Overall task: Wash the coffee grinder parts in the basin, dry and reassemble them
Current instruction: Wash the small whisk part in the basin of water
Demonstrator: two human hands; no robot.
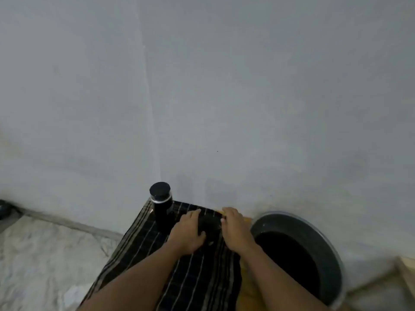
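A small dark grinder part (210, 223) sits low in the middle of the frame, on a dark striped cloth (190, 277), between both hands. The picture is too blurred to tell which part it is. The left hand (187, 232) cups it from the left, fingers over the top and thumb curled in at the near side, probably to hold it steady over the cloth for drying. The right hand (233, 227) meets its right edge with bent fingertips; whether it grips the part or only touches it, I cannot tell. Just left of the hands the black grinder body (161, 205) stands upright on the cloth, lid on, apparently set aside within reach for reassembly. The cloth covers a yellow table (248, 221). The round grey basin (332, 250) sits at the lower right, close beside the table, dark inside.
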